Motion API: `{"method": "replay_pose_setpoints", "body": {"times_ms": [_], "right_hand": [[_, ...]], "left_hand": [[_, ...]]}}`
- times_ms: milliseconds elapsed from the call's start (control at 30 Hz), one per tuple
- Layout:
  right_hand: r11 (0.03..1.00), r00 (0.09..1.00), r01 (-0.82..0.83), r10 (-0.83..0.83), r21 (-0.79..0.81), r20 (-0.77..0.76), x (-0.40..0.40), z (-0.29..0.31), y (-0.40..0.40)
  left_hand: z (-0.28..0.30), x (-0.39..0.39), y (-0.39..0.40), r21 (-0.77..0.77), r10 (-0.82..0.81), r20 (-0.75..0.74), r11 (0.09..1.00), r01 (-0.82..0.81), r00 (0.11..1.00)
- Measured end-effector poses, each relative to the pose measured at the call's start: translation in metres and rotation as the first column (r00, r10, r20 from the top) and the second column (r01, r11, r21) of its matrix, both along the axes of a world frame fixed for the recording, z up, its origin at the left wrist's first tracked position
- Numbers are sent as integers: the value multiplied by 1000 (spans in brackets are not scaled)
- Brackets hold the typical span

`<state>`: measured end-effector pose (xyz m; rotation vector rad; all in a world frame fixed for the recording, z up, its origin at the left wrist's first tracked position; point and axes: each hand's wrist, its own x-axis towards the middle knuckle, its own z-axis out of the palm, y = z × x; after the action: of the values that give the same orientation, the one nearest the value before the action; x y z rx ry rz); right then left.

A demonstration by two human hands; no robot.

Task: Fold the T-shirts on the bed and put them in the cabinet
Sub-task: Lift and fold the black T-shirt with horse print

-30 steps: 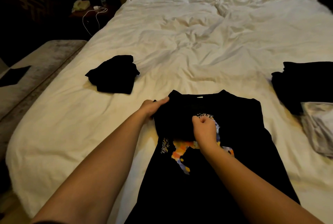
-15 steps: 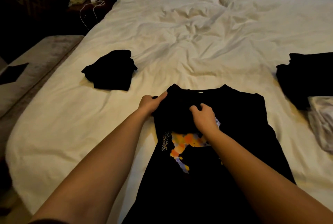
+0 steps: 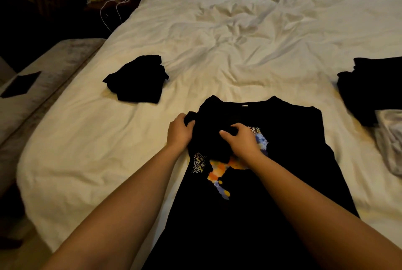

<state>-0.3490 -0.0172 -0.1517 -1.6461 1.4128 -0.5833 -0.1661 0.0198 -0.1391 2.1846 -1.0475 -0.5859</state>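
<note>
AROUND: folded black garment (image 3: 137, 80) left of centre, dark pile (image 3: 374, 89) at right edge, both on white bed (image 3: 239, 30) | HANDS: left hand (image 3: 180, 132) and right hand (image 3: 241, 141) each grasp bunched sleeve fabric of black T-shirt (image 3: 282, 161) lying centre-bottom | CHANGE: right fingers, half a second ago flatter, now curl into cloth | HIDDEN: shirt hem cut off below.

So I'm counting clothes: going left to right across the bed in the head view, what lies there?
Small black bundle → black printed T-shirt held by both hands → black folded pile → grey garment.
</note>
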Motion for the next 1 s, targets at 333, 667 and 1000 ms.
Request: {"method": "replay_pose_setpoints", "body": {"times_ms": [333,667,1000], "right_hand": [[957,953,-219,169,-190,-250,-111,35,88],[889,914,-374,306,-263,-265,-225,26,198],[745,795,-561,363,-361,-486,-261,5,229]], "left_hand": [[4,-76,99,18,-428,390,889,458,815],[13,-127,226,15,-659,272,732,681,702],[12,-129,290,267,-782,179,623,735,598]]}}
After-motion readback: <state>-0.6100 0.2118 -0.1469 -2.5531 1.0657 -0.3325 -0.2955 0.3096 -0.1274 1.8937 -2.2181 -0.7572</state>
